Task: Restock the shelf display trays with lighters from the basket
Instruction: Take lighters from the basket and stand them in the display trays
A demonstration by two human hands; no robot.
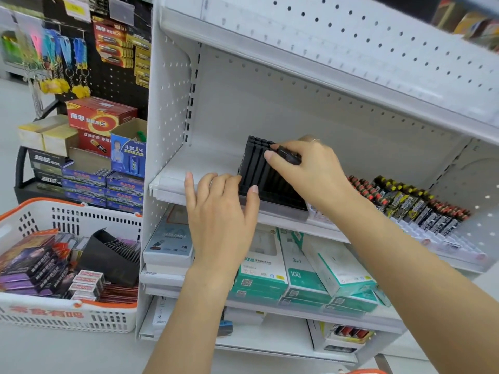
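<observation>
Here, a white pegboard shop shelf [172,182], black slotted display tray [259,171] on it, left hand [221,209] resting flat-fingered against tray, right hand [310,168] pinching a dark lighter [287,155] above tray, orange-rimmed basket [67,314] lower left, boxes marked "100" and "3in1" [302,268] below.

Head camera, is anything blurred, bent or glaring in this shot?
Head view: even, soft store light with no harsh glare; the upper shelf bows from wide-angle distortion; the packs at top right are smeared; the right hand and black display tray stay fairly sharp.
</observation>
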